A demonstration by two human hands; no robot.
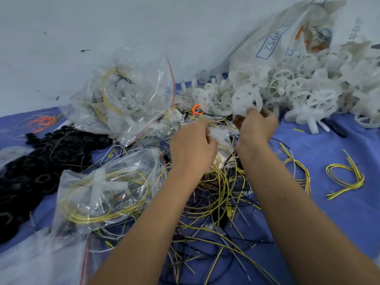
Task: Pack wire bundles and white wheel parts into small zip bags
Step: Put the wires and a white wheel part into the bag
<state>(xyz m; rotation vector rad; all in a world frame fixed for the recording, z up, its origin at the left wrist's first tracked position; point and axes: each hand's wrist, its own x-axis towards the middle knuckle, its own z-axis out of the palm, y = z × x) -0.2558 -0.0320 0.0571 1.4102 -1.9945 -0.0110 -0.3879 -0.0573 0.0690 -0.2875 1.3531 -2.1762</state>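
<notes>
Above the tangled yellow wires (218, 182), the left hand (193, 145) pinches a small clear zip bag (221, 134) while the right hand (257, 126) grips a white plastic wheel (246, 99); loading step, likely needing the mouth spread.

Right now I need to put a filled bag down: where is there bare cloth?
Bare blue cloth lies right of the right hand, between the wheel pile and the yellow loop. Crowded: loose wires between the forearms, filled bags left.
</notes>
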